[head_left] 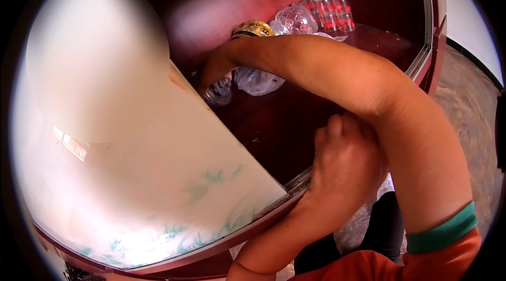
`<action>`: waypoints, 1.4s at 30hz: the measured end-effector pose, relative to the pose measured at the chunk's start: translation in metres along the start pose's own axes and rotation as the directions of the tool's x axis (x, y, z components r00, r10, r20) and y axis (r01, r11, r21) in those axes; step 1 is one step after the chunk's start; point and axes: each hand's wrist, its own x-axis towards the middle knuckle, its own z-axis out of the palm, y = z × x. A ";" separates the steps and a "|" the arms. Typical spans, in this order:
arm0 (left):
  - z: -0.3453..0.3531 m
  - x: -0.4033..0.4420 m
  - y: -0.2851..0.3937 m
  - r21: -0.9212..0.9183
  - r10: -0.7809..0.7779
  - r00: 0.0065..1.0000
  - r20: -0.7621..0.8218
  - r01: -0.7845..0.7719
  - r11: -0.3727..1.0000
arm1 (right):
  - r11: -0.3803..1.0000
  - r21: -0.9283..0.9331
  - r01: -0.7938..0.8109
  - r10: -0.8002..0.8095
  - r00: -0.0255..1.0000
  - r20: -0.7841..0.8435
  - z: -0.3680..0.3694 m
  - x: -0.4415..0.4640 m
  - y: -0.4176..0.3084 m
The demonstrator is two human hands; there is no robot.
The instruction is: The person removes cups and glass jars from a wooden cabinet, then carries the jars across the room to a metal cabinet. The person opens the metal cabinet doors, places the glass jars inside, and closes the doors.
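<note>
My right arm reaches across into a dark red cabinet. My right hand is bent down at the left, beside the sliding door's edge, with its fingers mostly hidden in shadow. Right at that hand is a clear glass vessel; whether the fingers grip it I cannot tell. A crumpled clear plastic bag lies just right of it. My left hand is closed, fingers curled, by the cabinet's front rail under my right forearm. Something clear shows below it, and what it holds is hidden.
A pale sliding door with green plant patterns covers the cabinet's left side. Farther back are a gold patterned round container, a clear glass bowl and several stacked glasses with red marks. The metal-edged frame bounds the right.
</note>
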 end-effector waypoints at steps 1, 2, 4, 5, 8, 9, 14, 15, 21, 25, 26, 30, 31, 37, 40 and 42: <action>0.000 0.000 0.000 0.009 0.008 1.000 0.006 -0.008 1.000 | 0.998 -0.040 0.039 -0.040 0.999 -0.023 0.003 0.002 0.002; -0.001 0.000 -0.001 0.018 0.015 1.000 0.012 -0.015 1.000 | 0.994 -0.098 0.043 -0.045 0.999 -0.017 0.004 0.007 0.006; 0.000 0.000 -0.001 -0.001 -0.002 1.000 0.005 0.002 1.000 | 0.973 -0.229 0.022 -0.017 1.000 0.021 0.000 0.021 0.011; 0.000 0.001 -0.001 -0.013 -0.013 1.000 0.000 0.013 1.000 | 0.961 -0.277 -0.009 0.022 0.999 0.045 -0.004 0.020 0.010; 0.002 0.002 -0.001 -0.081 -0.022 0.998 -0.058 0.017 0.997 | 0.919 -0.381 -0.106 0.156 0.983 0.102 -0.023 0.007 -0.003; 0.002 0.003 -0.001 -0.080 -0.004 0.994 -0.105 -0.004 0.997 | 0.902 -0.409 -0.141 0.205 0.972 0.115 -0.032 -0.003 -0.013; 0.001 -0.001 0.001 -0.050 -0.035 0.999 -0.033 0.034 0.998 | 0.804 -0.588 -0.090 0.331 0.889 0.316 -0.067 -0.029 -0.040; 0.002 -0.002 0.001 -0.039 -0.049 0.999 -0.007 0.049 0.998 | 0.760 -0.649 0.021 0.325 0.853 0.408 -0.071 -0.038 -0.051; 0.004 0.000 -0.001 -0.044 -0.013 0.996 -0.086 0.009 0.999 | 0.636 -0.747 -0.195 0.623 0.701 0.347 -0.061 -0.073 -0.087; 0.004 0.002 -0.002 -0.041 0.000 0.994 -0.108 -0.004 0.999 | 0.613 -0.764 -0.203 0.634 0.703 0.322 -0.056 -0.081 -0.094; 0.003 0.002 -0.002 -0.039 0.002 0.994 -0.109 -0.006 0.999 | 0.613 -0.758 -0.222 0.633 0.712 0.304 -0.055 -0.078 -0.091; 0.003 0.005 -0.002 -0.022 0.005 0.996 -0.088 -0.007 1.000 | 0.660 -0.655 -0.367 0.626 0.751 0.211 -0.054 -0.054 -0.049; 0.001 0.006 -0.002 -0.024 0.005 0.996 -0.084 -0.007 1.000 | 0.681 -0.629 -0.376 0.607 0.769 0.198 -0.055 -0.053 -0.047; 0.005 0.004 -0.005 -0.037 0.008 0.994 -0.109 -0.012 0.999 | 0.866 -0.449 -0.220 0.254 0.967 0.017 -0.045 -0.082 -0.015; 0.003 0.004 -0.004 -0.035 0.008 0.995 -0.103 -0.012 0.999 | 0.867 -0.390 -0.310 0.263 0.950 -0.170 -0.036 -0.095 -0.016; 0.001 0.005 -0.003 -0.025 0.010 0.995 -0.103 -0.012 1.000 | 0.867 -0.323 -0.379 0.329 0.923 -0.200 -0.032 -0.106 -0.032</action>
